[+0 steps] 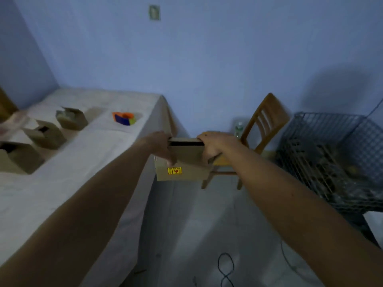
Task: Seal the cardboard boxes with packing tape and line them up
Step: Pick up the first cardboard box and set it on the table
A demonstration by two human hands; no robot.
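A small cardboard box (186,162) with a yellow sticker on its front hangs in the air beyond the table's right end, above the wooden chair seat. My left hand (160,147) grips its left side, and my right hand (213,145) grips its right side with fingers curled over the top flap. Three open cardboard boxes stand on the white-covered table (83,172) at the left: one at the back (72,119), one in the middle (44,133), one nearest (17,157). An orange, blue and yellow object (124,118) sits farther back on the table.
A wooden chair (263,129) stands against the blue wall right of the table, with a clear bottle (238,128) behind it. A wire-mesh crate (331,158) fills the right side. A black cable (227,268) loops on the grey floor.
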